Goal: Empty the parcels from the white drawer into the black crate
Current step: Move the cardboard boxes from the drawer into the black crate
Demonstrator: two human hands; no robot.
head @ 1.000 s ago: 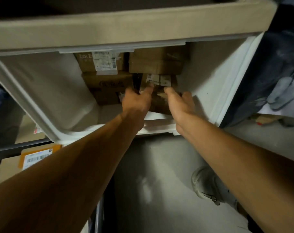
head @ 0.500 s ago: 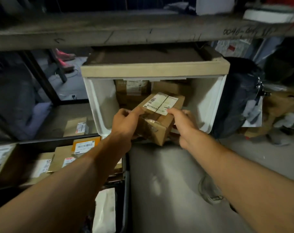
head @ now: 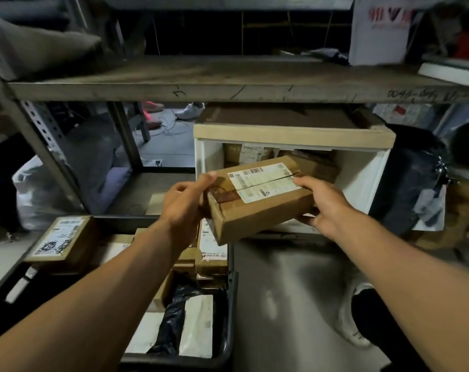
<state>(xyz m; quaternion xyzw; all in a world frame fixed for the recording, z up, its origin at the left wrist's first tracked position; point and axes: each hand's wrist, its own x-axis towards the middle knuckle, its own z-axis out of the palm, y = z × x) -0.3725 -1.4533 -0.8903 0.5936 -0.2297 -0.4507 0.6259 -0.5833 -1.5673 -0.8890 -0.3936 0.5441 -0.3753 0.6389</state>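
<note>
both hands on one cardboard parcel, held in the air in front of the white drawer and tilted, its far right corner higher than its near left one. left hand at the parcel's left end, thumb on the top edge, fingers curled round the taped end. right hand at the right end, thumb laid on the top face beside the white shipping label, fingers wrapped beneath. label facing up, barcode visible, split by a seam line.

behind the held parcel, inside the drawer: more brown parcels, one with a white label. drawer open, set under a tan slab, below a worn shelf board.

lower left: black crate, already holding several labelled boxes, a black plastic bag and white mailers. held parcel just above and beyond the crate's far right corner. another labelled box resting at the crate's far left edge.

grey floor on the right, with a white shoe near the right forearm.
</note>
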